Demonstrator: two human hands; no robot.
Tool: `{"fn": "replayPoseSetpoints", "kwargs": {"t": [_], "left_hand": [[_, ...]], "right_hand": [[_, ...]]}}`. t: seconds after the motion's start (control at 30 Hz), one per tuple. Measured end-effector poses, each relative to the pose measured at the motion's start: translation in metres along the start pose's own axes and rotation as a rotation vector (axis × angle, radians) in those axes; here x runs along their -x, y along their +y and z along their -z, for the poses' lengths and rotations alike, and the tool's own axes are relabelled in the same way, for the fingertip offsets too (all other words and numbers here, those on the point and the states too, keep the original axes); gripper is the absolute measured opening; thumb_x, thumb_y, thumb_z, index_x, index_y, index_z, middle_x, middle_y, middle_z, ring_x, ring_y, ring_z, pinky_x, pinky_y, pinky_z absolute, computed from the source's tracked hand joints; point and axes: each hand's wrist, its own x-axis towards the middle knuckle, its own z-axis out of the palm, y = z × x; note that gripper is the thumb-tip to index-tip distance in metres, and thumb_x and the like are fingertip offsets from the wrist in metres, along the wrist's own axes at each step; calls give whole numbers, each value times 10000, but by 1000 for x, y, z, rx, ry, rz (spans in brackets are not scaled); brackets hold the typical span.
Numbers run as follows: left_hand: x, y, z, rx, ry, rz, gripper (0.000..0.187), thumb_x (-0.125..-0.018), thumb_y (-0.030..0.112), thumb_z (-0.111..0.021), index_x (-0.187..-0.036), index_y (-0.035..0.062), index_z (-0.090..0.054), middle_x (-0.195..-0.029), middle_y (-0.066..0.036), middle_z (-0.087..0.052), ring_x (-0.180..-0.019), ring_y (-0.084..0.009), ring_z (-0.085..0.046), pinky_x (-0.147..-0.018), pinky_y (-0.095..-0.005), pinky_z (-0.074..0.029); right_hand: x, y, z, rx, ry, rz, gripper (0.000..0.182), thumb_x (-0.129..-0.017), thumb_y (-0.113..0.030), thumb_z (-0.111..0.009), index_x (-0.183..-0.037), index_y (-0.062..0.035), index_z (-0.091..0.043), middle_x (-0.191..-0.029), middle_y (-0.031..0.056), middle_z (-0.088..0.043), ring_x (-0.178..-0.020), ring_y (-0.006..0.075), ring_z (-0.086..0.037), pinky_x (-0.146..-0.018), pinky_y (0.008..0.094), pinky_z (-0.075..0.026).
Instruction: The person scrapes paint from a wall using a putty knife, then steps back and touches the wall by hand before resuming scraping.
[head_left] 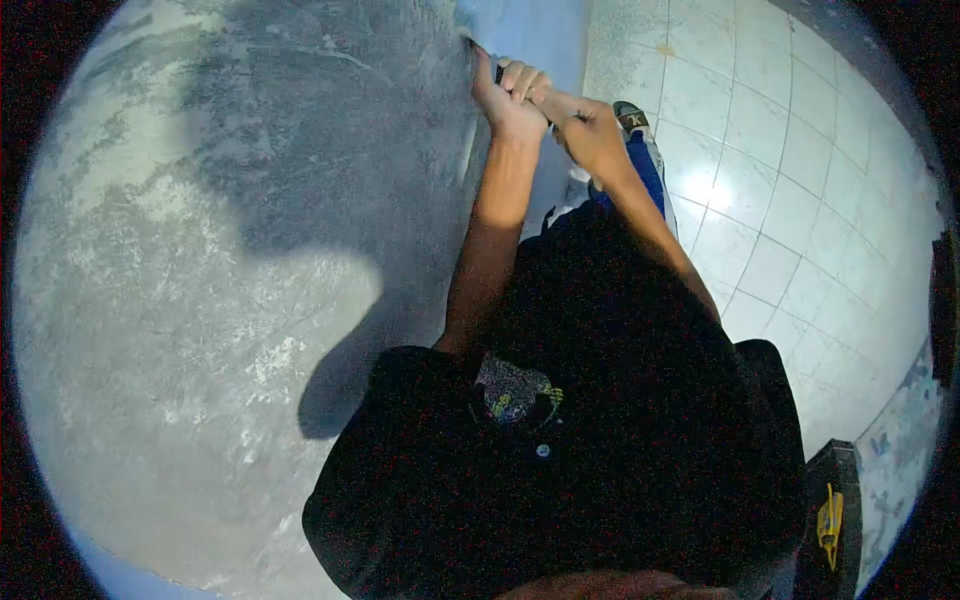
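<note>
My left hand (515, 105) is closed around a tool with a dark handle (499, 74), its thumb lying toward the grey wall (290, 190). A thin dark edge of the tool shows beside the thumb, at or very near the wall; most of the tool is hidden by my fingers, so its kind cannot be made out. Just to the right, my right hand (592, 135) is closed, with its fingers reaching up against my left hand. Whether it also grips the handle is hidden.
The wall has a rough, patchy grey coat with a shadow across it. Light tiles (790, 200) cover the floor at right. My shoe (630, 117) shows beyond the right hand. At lower right, a yellow item (829, 525) lies on a dark object (846, 480).
</note>
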Motion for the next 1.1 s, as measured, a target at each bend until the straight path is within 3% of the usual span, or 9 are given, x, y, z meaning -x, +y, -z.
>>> {"fn": "replayPoseSetpoints", "kwargs": {"t": [0.13, 0.17, 0.3, 0.4, 0.57, 0.67, 0.87, 0.97, 1.1], "left_hand": [[-15, 1, 49, 517, -535, 173, 377, -841, 391, -495, -560, 174, -367, -430, 67, -322, -325, -60, -268, -351, -224, -236], [8, 9, 6, 33, -70, 7, 371, -841, 401, -494, -580, 160, -388, -444, 56, -345, -335, -68, -287, -383, -228, -272], [0, -1, -19, -151, 55, -88, 438, -883, 430, -370, -594, 114, -459, -460, 39, -434, -349, -72, -356, -423, -250, -308], [3, 8, 29, 335, -385, 180, 355, -823, 415, -512, -627, 133, -420, -447, 54, -330, -337, -79, -293, -417, -214, -283], [8, -5, -10, 2, 55, -67, 414, -864, 456, -405, -657, 105, -483, -423, 56, -370, -312, -68, -294, -405, -222, -295], [6, 5, 5, 216, -173, 62, 391, -824, 447, -498, -619, 126, -408, -425, 69, -291, -319, -74, -245, -405, -220, -286], [-14, -8, -23, -161, 254, -169, 354, -830, 416, -508, -625, 144, -409, -446, 48, -321, -343, -79, -277, -369, -224, -250], [-5, 8, 37, 300, -398, 156, 375, -820, 419, -530, -606, 155, -373, -444, 57, -300, -346, -66, -270, -356, -213, -229], [-10, 5, 9, -31, -213, -2, 355, -853, 442, -443, -710, 121, -493, -514, 21, -450, -388, -93, -377, -432, -242, -317]], "right_hand": [[16, 8, -14, 28, -19, 149, 191, -794, -178, -552, -886, -43, -650, -597, -2, -547, -563, 50, -430, -511, 238, -387], [12, 9, -13, 62, -34, 68, 208, -810, -201, -549, -892, -36, -645, -619, 9, -568, -585, 61, -446, -526, 244, -393], [2, -3, -4, 73, -4, 18, 210, -818, -210, -567, -913, -39, -645, -645, 35, -584, -604, 68, -456, -537, 240, -394], [18, 12, -20, 26, 18, 165, 294, -830, -281, -567, -814, 3, -637, -570, -38, -439, -532, 45, -383, -458, 215, -312], [4, 13, -10, -9, 46, 169, 270, -816, -282, -594, -813, -19, -653, -551, -37, -433, -497, 37, -356, -439, 207, -280], [15, 4, -14, 102, 8, 80, 226, -800, -194, -567, -944, -33, -634, -700, 55, -626, -665, 69, -483, -628, 232, -423], [-8, -5, 0, 91, -2, 128, 185, -790, -163, -560, -844, 3, -623, -559, 32, -499, -555, 71, -426, -500, 260, -389], [8, 29, -14, 21, -36, 223, 187, -791, -167, -560, -892, -29, -634, -541, 3, -479, -519, 54, -398, -463, 248, -362], [-6, 1, -3, 82, 32, 116, 250, -803, -240, -572, -779, 2, -632, -565, -31, -449, -530, 52, -395, -461, 218, -322]]}}
